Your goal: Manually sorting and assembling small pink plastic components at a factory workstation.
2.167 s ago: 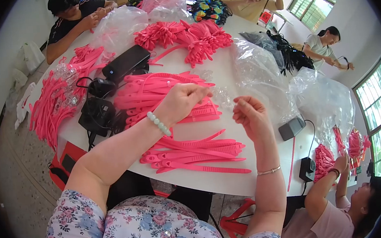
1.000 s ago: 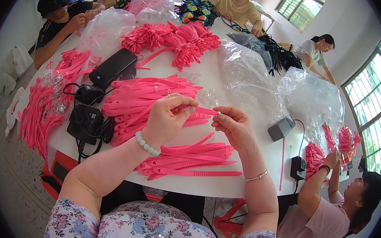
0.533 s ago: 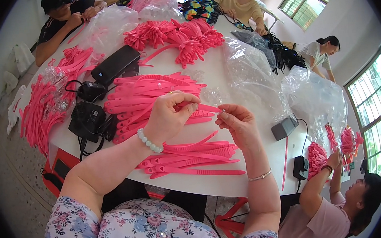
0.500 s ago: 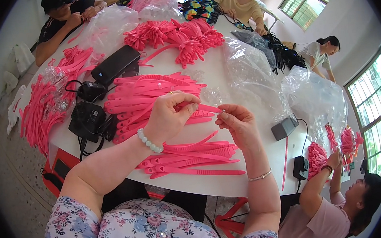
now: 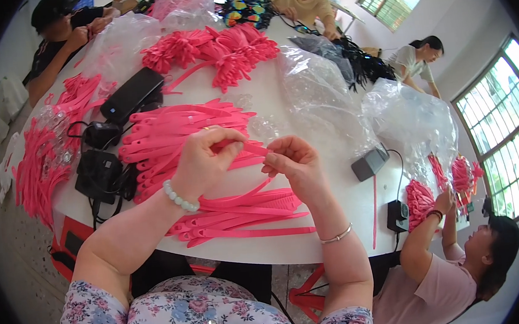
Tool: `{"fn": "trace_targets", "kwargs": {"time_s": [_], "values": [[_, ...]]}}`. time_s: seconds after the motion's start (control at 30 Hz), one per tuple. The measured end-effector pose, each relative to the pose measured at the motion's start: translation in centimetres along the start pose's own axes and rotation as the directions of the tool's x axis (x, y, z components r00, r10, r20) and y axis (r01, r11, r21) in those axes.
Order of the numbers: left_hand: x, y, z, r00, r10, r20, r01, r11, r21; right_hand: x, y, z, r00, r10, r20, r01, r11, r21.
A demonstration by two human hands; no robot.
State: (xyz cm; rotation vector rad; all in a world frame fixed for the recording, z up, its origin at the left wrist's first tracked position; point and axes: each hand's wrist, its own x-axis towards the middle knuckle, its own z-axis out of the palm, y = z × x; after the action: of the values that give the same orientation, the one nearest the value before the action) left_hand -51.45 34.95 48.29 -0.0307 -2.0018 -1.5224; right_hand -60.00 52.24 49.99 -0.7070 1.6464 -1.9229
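A pink rubber strap is stretched between my two hands above the table. My left hand, with a pale bead bracelet at its wrist, pinches one part of it. My right hand, a thin bangle on its wrist, closes thumb and fingers on the strap's other end; its fingertips partly cover that end. Behind my left hand lies a thick pile of pink straps. A smaller group of straps, with slots and ridges, rests below my hands near the table edge. Small clear plastic pieces lie beyond my fingers.
Black power adapters and a black box-shaped device stand left. More pink straps hang over the left edge. Clear plastic bags spread across the right. Co-workers sit around the table, one person close on my right.
The whole view has shifted, so the table appears farther left. My right fingers have come slightly nearer my left hand and now overlap more of the strap.
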Motion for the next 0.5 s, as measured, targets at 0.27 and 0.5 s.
{"fn": "trace_targets", "kwargs": {"time_s": [0.27,0.5], "values": [[-0.1,1.4,-0.2,0.943,0.216,0.253,-0.266,0.947,0.18,-0.8,-0.6,-0.4,0.994,-0.077,0.076,0.084,0.992,-0.099],[-0.7,1.7,0.8,0.872,0.436,0.222,-0.479,0.852,0.209,-1.7,-1.2,1.3,0.978,-0.096,0.184,0.101,0.995,-0.015]]}}
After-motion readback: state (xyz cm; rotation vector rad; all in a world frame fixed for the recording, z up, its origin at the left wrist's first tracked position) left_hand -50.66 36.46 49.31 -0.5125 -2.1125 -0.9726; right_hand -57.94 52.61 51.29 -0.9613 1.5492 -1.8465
